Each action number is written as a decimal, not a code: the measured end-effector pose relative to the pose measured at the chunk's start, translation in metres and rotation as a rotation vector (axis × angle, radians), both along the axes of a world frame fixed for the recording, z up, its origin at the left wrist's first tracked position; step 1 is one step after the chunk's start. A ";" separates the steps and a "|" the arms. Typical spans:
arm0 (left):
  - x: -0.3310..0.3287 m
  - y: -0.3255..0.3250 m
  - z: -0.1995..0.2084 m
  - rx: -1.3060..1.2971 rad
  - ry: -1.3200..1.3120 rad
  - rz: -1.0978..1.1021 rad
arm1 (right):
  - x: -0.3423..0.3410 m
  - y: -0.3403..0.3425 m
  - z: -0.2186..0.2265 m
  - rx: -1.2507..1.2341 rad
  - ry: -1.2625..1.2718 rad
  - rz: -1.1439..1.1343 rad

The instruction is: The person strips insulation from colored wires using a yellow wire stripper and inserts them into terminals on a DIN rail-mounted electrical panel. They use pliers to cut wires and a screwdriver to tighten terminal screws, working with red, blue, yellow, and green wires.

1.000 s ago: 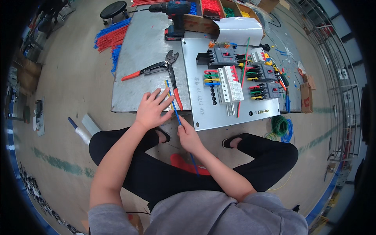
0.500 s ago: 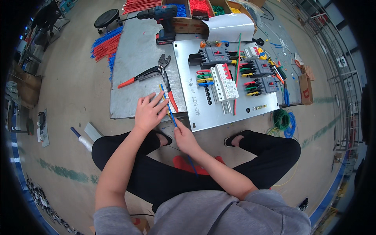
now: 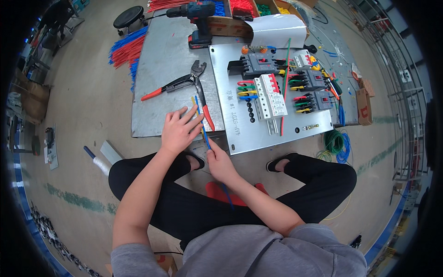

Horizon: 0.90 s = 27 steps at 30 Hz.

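A blue wire [image 3: 206,137] runs from beside the pliers, past both my hands and down over my lap. My right hand [image 3: 220,162] pinches it between thumb and fingers. A shorter yellow wire [image 3: 193,100] lies alongside its upper part. My left hand [image 3: 180,130] has its fingertips across both wires, just off the table's front edge; the thumb's grip is partly hidden. Beyond my left fingers, crimping pliers [image 3: 197,79] with red-orange handles rest on the metal table [image 3: 159,113], jaws pointing away from me.
On the right lies a metal mounting plate [image 3: 258,141] with a row of circuit breakers [image 3: 270,99] and several moulded-case breakers [image 3: 262,63]. A cordless drill [image 3: 198,23] stands at the back, near boxes of coloured sleeves [image 3: 242,7]. Green and blue wire coils [image 3: 334,142] hang at the right.
The view has shifted slightly, so the table and its contents appear a little further right. Both hands keep nearly the same hold on the wires.
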<state>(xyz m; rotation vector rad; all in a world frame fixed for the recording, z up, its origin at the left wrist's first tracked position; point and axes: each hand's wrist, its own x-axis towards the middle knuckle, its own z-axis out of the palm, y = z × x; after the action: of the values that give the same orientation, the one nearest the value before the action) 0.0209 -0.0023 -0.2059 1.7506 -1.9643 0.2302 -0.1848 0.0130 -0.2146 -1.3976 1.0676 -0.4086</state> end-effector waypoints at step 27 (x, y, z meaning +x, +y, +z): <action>0.006 -0.003 0.019 0.247 0.194 -0.092 | 0.008 0.010 0.014 0.008 -0.053 -0.053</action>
<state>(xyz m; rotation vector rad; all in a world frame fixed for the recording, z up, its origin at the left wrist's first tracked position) 0.0267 -0.0051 -0.1867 1.7509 -1.9904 -0.2153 -0.1767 0.0228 -0.2004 -1.3462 1.0636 -0.4769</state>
